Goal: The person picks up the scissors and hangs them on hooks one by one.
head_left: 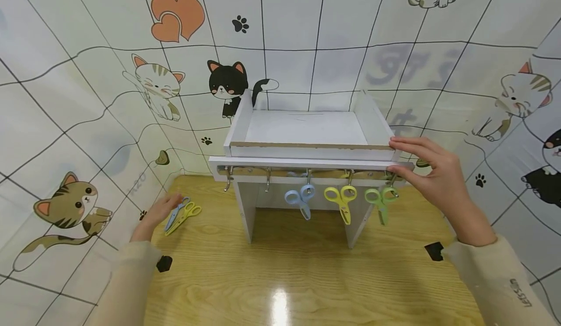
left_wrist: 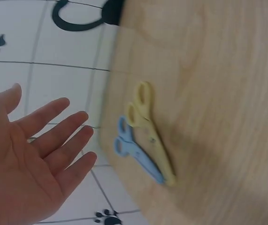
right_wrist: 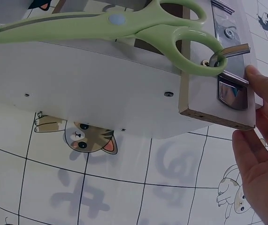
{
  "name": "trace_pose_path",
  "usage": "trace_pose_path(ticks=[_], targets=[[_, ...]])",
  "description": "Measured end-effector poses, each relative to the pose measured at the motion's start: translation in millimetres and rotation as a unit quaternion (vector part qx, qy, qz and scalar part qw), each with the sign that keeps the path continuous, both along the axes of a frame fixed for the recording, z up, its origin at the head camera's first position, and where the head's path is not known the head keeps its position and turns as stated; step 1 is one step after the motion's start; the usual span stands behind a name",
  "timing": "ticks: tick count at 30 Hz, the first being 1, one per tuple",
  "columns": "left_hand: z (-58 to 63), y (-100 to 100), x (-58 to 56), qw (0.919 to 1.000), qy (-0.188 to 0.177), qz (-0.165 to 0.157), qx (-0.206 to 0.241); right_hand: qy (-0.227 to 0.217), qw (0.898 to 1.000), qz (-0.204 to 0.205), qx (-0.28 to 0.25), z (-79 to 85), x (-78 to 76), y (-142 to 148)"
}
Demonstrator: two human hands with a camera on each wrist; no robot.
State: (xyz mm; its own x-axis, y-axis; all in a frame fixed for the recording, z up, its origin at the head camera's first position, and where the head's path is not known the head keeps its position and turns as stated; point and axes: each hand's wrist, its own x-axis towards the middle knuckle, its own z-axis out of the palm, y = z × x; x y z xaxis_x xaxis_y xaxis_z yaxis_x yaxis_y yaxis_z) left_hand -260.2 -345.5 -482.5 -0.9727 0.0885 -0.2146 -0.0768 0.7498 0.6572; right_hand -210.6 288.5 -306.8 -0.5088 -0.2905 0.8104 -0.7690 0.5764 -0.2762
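In the head view, a white wooden rack [head_left: 311, 163] with a front rail of metal hooks stands upright on the table. My right hand [head_left: 438, 180] grips its right end, thumb at the rail and fingers on the upper edge. Light blue scissors [head_left: 300, 201], yellow scissors [head_left: 341, 199] and green scissors [head_left: 382, 200] hang from the hooks. The green pair's finger loop circles a hook in the right wrist view. Blue scissors [left_wrist: 141, 157] and yellow scissors [left_wrist: 155, 136] lie side by side on the table. Beside them my left hand [left_wrist: 40, 159] is held palm up, fingers spread, holding nothing.
Two more hooks, a left-end hook [head_left: 228, 177] and the hook beside it [head_left: 268, 179], jut from the rail. A cat-print sheet [head_left: 289, 19] encloses the wooden table [head_left: 307, 277] at the back and sides. Black patches lie near both sleeves.
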Motion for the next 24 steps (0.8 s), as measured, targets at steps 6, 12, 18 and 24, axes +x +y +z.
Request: trace_pose_path(ticks=[6,12,18,24], targets=[[-31.8,-13.0,-0.4,0.9967,-0.035,0.021,-0.070,-0.001,1.000,-0.003,0.000,-0.8,0.4,0.2],[-56.7,-21.4,2.4,0.9965,-0.008,0.031,-0.077,-0.001,1.000,-0.004,0.000,-0.1,-0.1,0.3],[-70.0,-19.5,10.3,0.9919,0.035,0.048,-0.113,-0.001,1.000,-0.010,0.001,0.0,-0.4,-1.3],[-71.4,-7.8,15.5,0.9814,0.066,0.071,-0.165,-0.002,1.000,-0.014,-0.001,-2.1,0.8,-1.7]])
